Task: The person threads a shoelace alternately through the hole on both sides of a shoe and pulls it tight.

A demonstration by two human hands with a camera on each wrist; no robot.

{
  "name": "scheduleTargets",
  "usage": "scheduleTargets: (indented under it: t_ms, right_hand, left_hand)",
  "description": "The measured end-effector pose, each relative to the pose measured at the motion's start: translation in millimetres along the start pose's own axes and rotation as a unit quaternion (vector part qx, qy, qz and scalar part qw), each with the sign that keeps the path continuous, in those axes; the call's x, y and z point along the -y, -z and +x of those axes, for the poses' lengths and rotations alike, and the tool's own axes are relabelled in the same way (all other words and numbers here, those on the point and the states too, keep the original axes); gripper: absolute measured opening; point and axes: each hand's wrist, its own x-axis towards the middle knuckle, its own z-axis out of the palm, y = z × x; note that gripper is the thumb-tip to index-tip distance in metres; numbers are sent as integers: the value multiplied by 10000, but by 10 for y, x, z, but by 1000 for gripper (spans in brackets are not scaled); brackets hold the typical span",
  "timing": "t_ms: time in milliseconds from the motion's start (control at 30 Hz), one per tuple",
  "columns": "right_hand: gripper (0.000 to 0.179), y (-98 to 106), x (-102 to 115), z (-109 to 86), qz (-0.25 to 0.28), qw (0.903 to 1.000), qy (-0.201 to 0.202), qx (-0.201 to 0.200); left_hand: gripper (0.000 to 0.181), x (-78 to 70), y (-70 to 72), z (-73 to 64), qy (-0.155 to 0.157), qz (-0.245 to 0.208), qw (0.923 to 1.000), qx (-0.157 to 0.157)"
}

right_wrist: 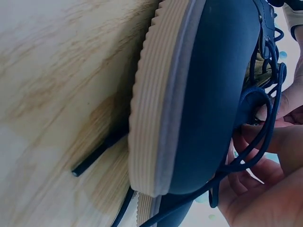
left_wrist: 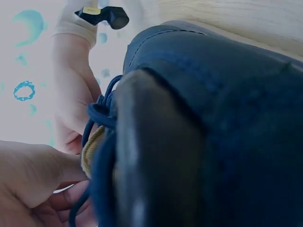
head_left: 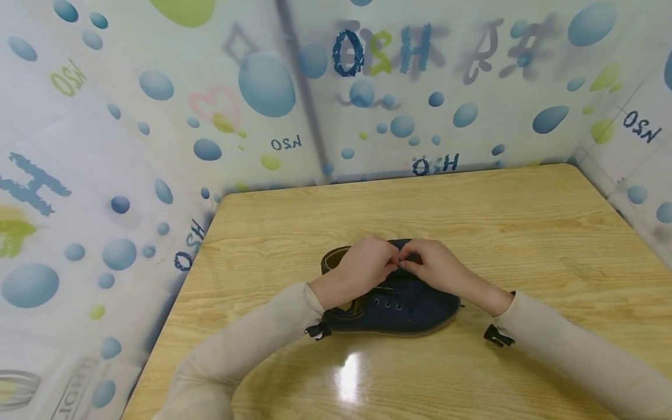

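A dark navy lace-up shoe (head_left: pixel 425 309) with a pale ridged sole (right_wrist: pixel 151 118) lies on the table, its toe toward the right. My left hand (head_left: pixel 362 268) reaches over its opening, thumb and fingers pinching the navy shoelace (left_wrist: pixel 100 116) by the eyelets. From the other side my right hand (head_left: pixel 436 265) meets it, fingertips curled and pinching the lace too. Loops of lace hang around the right fingers in the right wrist view. The exact spot gripped is partly hidden by the fingers.
Part of a second navy shoe (right_wrist: pixel 174 212) shows behind the first. A loose lace tip (right_wrist: pixel 90 158) sticks out beside the sole. The wooden table (head_left: pixel 525 233) ends at a patterned wall sheet (head_left: pixel 367 134). Black clips (head_left: pixel 499 335) hang at both sleeves.
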Motion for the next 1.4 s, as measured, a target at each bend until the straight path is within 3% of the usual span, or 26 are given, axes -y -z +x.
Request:
scheduleTargets:
  t_ms: [133,267,400,533,633,800,1000,1100,1200,1400]
  right_hand:
    - [8,-5,-2,-20,76,9999,96,-99]
    - [8,-17,-10,-50,211,9987,356,-289]
    - [8,-30,-36,-66,237,9979,449,-409]
    - [8,-31,-63,-61,273,9982,357,-400]
    - [8,-26,-71,-51,313,9981,361,-389]
    - [8,-15,-59,-46,217,9986,354,-315]
    - [4,-1,-29,-42,48,9991,297,-307]
    - [3,-3,-22,-39,-42,9988,365,-331]
    - [3,-3,-21,-34,-101,9982,448,-373]
    - [4,3,-37,-25,-145,9981,465,-374]
  left_hand:
    - [8,23,-38,26,-108,-40,9999,-100]
    - [16,81,-72,52,29,353,9991,-227]
    - [21,139,-107,64,0,419,9991,89]
    - [19,186,-135,87,-227,-289,9981,497]
    - [20,231,-149,110,-132,-1109,9918,614]
    - [22,290,-152,125,394,-2259,9713,631]
    - [13,301,-121,143,949,-3139,9445,203]
    - [11,310,-101,160,1132,-3548,9278,-206]
    - [13,324,-37,186,1235,-4188,8965,-758]
    - [20,338,173,186,1251,-5808,7927,-1364]
